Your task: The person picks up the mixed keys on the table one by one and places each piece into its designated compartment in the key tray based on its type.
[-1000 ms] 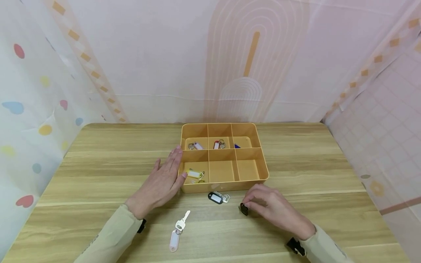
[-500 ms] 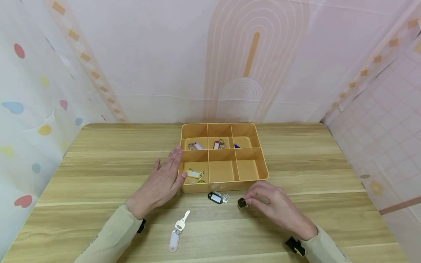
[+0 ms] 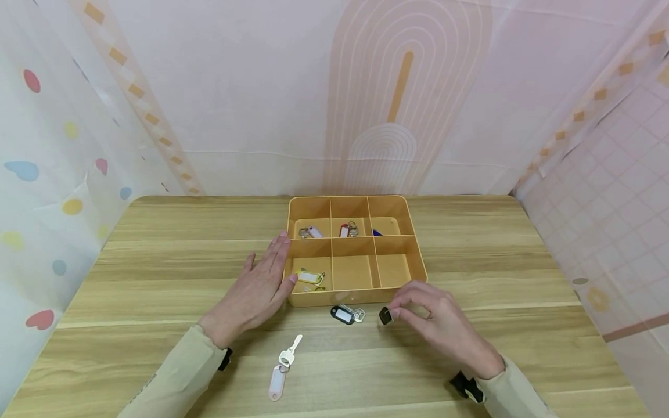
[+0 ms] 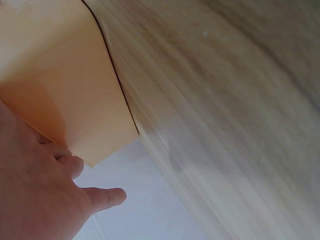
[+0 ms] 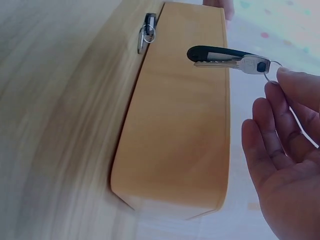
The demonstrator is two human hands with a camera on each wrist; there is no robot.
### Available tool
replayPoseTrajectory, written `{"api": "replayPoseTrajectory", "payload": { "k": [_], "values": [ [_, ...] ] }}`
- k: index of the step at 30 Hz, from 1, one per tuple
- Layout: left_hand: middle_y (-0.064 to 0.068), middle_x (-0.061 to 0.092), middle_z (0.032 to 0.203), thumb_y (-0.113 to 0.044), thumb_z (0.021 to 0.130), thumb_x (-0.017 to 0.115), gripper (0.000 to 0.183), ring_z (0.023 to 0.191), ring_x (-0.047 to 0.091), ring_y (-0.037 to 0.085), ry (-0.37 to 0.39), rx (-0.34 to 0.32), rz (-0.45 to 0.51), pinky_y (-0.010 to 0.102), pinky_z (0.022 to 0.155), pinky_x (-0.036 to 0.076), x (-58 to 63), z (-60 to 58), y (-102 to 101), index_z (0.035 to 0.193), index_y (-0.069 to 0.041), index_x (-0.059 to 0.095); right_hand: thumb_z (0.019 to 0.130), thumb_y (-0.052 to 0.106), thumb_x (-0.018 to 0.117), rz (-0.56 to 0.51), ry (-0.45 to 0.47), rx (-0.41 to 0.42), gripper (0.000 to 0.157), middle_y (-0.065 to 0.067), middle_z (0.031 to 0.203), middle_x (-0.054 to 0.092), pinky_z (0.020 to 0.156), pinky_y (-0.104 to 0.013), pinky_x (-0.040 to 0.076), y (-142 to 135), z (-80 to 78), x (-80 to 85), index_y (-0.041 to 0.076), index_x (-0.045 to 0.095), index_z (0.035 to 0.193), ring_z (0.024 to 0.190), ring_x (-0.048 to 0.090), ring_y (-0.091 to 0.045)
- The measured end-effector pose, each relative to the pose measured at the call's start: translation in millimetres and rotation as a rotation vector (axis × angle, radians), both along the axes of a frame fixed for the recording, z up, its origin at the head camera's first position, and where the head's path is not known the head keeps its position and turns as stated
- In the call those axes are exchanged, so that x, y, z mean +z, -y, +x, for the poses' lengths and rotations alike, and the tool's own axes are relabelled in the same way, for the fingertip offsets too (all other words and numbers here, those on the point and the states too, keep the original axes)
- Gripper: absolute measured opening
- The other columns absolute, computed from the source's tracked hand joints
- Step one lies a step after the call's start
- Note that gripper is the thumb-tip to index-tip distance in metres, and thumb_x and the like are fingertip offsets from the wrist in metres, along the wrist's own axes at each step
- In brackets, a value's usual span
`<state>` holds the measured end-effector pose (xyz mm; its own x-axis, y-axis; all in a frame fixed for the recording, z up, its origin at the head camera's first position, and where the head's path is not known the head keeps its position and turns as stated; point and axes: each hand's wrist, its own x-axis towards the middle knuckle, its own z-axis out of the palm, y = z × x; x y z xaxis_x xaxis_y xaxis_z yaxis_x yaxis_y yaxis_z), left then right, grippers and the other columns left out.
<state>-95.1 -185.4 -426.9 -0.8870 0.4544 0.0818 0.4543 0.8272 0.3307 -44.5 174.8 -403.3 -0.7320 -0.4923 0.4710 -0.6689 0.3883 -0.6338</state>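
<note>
The right hand (image 3: 436, 319) has thumb and forefinger clamped on the ring (image 5: 268, 79) of a black-tagged key (image 5: 227, 56); that key dangles above the table (image 3: 177, 278), just in front of the orange six-compartment organiser (image 3: 360, 297); the left hand (image 3: 253, 293) lies against the organiser's left side, fingers nearly straight, little finger apart from the others; a second black-tagged key (image 3: 343, 315) lies just before the front wall, a pink-tagged key (image 3: 277, 383) farther out; inside I can see a yellow tag (image 3: 309, 277) front left, a pale purple tag (image 3: 315, 231) back left, a red tag (image 3: 344, 230) back middle, something blue (image 3: 376, 232) back right, mostly hidden.
</note>
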Motion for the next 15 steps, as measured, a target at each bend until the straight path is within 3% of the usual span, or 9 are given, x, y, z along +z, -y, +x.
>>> {"api": "replayPoseTrajectory", "payload": {
  "k": [10,15],
  "values": [
    [0.012,0.0,0.174,-0.044,0.113,0.028,0.073,0.159,0.007,0.029,0.002,0.001,-0.003,0.069,0.12,0.015,0.1,0.7,-0.3,0.165,0.001,0.005,0.085,-0.006,0.08,-0.016,0.019,-0.025,0.026,0.008,0.103,0.073,0.088,-0.022,0.056,2.9,-2.9,5.8,0.016,0.077,0.099,0.096,0.069,-0.011],
    [0.012,0.001,0.173,-0.044,0.113,0.028,0.073,0.159,0.007,0.029,-0.002,0.002,0.003,0.069,0.12,0.015,0.4,0.6,-0.3,0.165,0.002,0.006,0.084,-0.007,0.08,-0.035,-0.032,-0.039,0.027,0.005,0.101,0.074,0.088,-0.021,0.056,6.2,-5.1,9.5,0.014,0.077,0.099,0.093,0.07,-0.014]
  ]
}}
